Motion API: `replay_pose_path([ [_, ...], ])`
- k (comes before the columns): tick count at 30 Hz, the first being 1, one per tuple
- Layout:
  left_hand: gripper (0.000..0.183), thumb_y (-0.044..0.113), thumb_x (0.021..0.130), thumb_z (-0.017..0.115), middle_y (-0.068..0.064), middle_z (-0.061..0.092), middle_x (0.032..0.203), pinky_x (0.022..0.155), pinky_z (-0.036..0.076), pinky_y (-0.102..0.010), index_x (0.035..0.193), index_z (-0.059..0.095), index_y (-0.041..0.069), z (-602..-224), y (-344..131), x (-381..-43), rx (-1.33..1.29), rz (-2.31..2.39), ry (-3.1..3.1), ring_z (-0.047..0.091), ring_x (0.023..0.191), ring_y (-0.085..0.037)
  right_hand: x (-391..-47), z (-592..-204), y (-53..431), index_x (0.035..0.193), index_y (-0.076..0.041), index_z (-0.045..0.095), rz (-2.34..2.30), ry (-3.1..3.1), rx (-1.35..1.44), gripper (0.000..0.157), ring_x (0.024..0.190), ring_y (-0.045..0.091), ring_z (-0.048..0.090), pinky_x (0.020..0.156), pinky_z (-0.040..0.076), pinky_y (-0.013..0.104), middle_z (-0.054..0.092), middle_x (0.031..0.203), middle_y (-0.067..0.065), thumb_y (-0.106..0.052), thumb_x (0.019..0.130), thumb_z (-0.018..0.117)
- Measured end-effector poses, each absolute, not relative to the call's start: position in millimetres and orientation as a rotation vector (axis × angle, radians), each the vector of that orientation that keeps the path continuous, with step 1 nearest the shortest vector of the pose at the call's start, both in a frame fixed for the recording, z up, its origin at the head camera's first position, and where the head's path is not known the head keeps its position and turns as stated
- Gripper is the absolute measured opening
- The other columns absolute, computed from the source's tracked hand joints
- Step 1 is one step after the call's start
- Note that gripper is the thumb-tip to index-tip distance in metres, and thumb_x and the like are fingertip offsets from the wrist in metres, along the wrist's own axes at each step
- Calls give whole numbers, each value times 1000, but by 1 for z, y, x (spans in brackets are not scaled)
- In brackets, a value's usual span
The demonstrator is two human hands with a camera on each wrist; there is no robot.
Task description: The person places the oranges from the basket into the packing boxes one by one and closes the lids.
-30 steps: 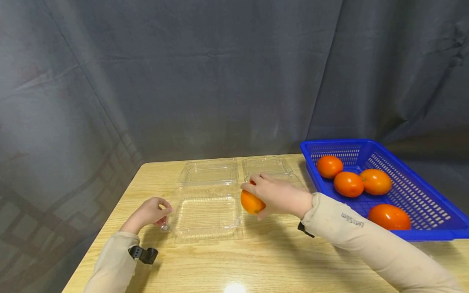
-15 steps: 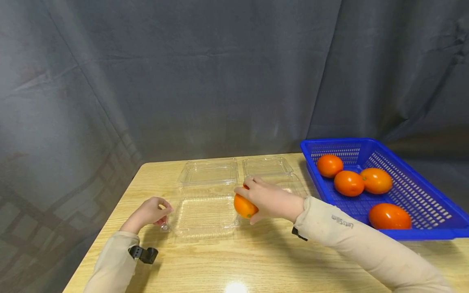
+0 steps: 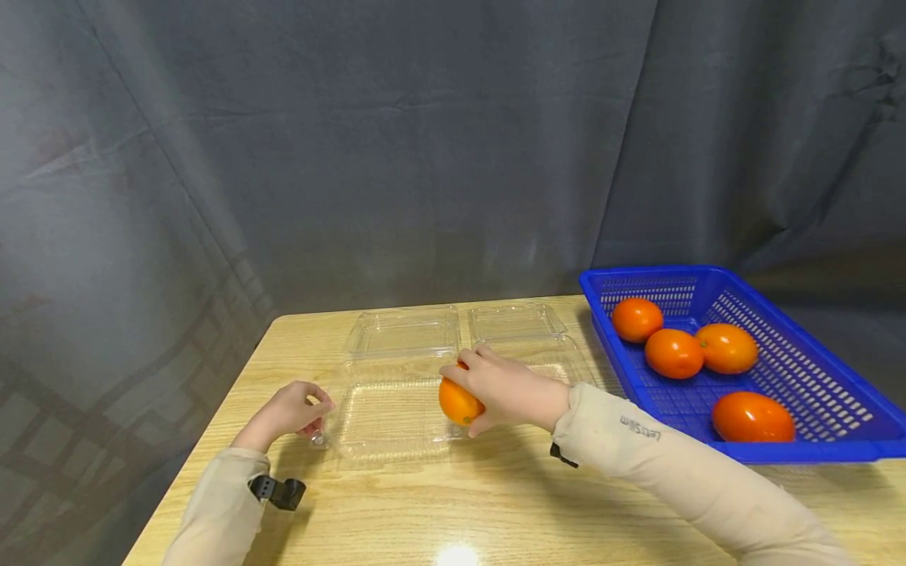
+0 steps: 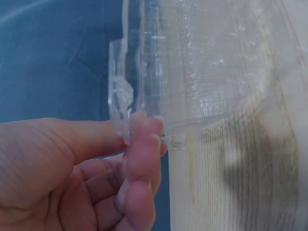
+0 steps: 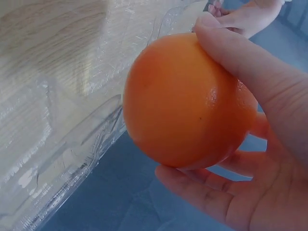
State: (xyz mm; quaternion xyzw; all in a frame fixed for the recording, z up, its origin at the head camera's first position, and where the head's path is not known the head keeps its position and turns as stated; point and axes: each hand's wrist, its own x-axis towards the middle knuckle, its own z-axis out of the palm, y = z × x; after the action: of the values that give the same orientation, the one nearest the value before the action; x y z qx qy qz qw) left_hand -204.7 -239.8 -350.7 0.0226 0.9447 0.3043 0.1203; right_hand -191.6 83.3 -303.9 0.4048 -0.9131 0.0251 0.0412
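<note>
My right hand point(image 3: 508, 387) holds an orange point(image 3: 458, 402) over the right part of a clear plastic clamshell box point(image 3: 385, 413). In the right wrist view, thumb and fingers wrap the smooth orange point(image 5: 183, 103) from opposite sides, with the box's clear plastic behind it. At the box's left side, my left hand point(image 3: 292, 407) pinches its edge near the front corner. Close up in the left wrist view, thumb and fingertips point(image 4: 144, 156) grip a clear tab on the plastic rim point(image 4: 120, 96). The hinged lid point(image 3: 403, 330) of this box stands open at the back.
A second clear plastic box point(image 3: 520, 321) lies open just right of the first, partly hidden by my right arm. Further right, a blue basket point(image 3: 835, 377) holds several oranges point(image 3: 729, 350). A grey curtain point(image 3: 425, 157) hangs behind the wooden table point(image 3: 368, 519).
My right hand has moved left and slightly down with the orange, from the box's right edge to over its right part. My left hand has stayed in place.
</note>
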Motion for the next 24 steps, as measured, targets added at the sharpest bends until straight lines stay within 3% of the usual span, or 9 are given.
replay_pose_path([
  [24,24,12,92,55,-6,59,60,54,53,-32,102,59,-10,-349,-239,-205,83,876,2771,54,49,-11,-193,-308,64,132,-14,49,124,-2785,1231,82,100,25,53,80,54,36,52,117,9,-40,63,84],
])
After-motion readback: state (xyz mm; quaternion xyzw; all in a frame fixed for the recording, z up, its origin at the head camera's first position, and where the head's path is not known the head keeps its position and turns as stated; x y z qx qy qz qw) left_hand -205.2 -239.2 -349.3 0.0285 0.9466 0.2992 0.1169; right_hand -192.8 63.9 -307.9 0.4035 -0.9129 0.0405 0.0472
